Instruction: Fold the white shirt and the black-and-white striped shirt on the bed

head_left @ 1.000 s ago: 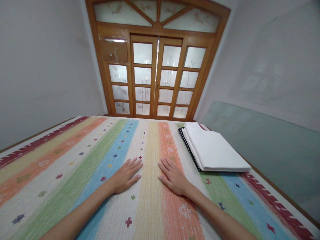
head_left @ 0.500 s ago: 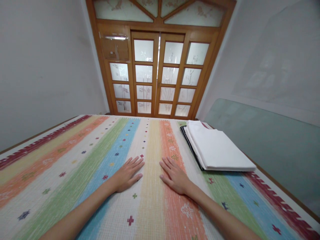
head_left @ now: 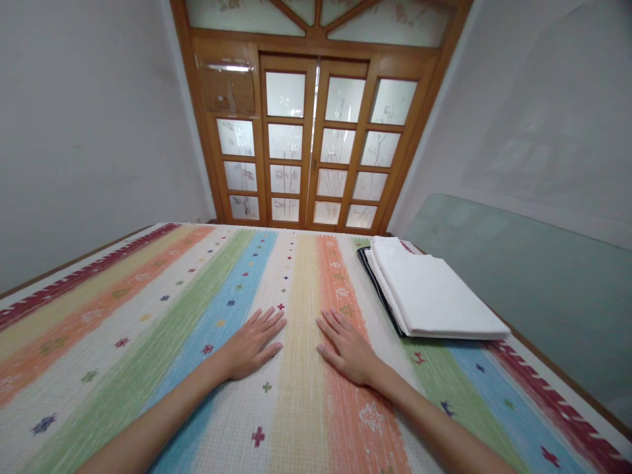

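Observation:
Flat on the striped cloth (head_left: 301, 395) lies my left hand (head_left: 254, 345), fingers stretched out and thumb pointing right, with nothing held. My right hand (head_left: 347, 347) rests palm down on the orange stripe, its fingers also extended and nothing in them. The pale yellow stripe runs between the two hands. To the right of my right hand, and apart from it, is a stack of folded white fabric (head_left: 434, 289) with a dark, white-lined folded piece (head_left: 380, 293) showing beneath its left edge.
A pale green panel (head_left: 533, 270) stands along the right side of the cloth-covered surface. Beyond the far edge are wooden doors (head_left: 311, 145) with frosted panes. Plain walls (head_left: 89, 131) rise on both sides.
Both hands stay in the same place on the cloth, and the folded stack has not moved. Only the camera's view has shifted very slightly.

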`<control>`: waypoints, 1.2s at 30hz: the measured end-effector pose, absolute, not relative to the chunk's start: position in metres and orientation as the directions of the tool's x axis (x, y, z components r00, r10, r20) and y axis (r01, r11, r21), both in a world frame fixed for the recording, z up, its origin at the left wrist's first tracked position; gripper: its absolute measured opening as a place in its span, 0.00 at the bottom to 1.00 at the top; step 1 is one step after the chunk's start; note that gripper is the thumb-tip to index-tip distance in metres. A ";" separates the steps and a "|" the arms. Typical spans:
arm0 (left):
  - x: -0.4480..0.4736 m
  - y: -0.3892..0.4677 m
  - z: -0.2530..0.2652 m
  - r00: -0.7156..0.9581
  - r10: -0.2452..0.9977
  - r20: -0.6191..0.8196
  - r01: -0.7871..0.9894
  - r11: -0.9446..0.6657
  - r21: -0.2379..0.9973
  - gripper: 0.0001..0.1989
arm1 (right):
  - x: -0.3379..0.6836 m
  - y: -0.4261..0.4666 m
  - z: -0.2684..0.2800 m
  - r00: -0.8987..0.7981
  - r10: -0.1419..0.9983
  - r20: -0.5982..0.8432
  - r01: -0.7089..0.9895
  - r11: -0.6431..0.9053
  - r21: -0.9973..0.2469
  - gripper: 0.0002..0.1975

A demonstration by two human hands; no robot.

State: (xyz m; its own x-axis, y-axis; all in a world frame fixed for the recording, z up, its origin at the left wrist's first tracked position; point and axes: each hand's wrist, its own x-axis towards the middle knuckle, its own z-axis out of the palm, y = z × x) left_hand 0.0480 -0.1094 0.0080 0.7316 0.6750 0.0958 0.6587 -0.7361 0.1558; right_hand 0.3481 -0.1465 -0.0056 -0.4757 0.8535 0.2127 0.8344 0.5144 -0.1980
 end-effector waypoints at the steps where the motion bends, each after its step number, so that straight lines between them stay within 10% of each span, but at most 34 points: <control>1: 0.048 -0.110 0.008 0.733 0.673 0.097 0.657 -0.738 0.154 0.29 | 0.348 -0.147 -0.005 -0.476 0.854 0.210 0.835 0.514 -0.198 0.32; 36: 0.048 -0.109 0.006 0.742 0.661 0.110 0.647 -0.750 0.136 0.28 | 0.349 -0.148 -0.006 -0.530 0.817 0.225 0.804 0.569 -0.174 0.31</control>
State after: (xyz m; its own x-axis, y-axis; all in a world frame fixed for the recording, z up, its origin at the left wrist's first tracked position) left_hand 0.0480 -0.1094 0.0059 0.7423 0.6609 0.1103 0.6474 -0.7499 0.1360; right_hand 0.3491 -0.1484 -0.0064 -0.5303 0.8173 0.2253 0.8036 0.5693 -0.1737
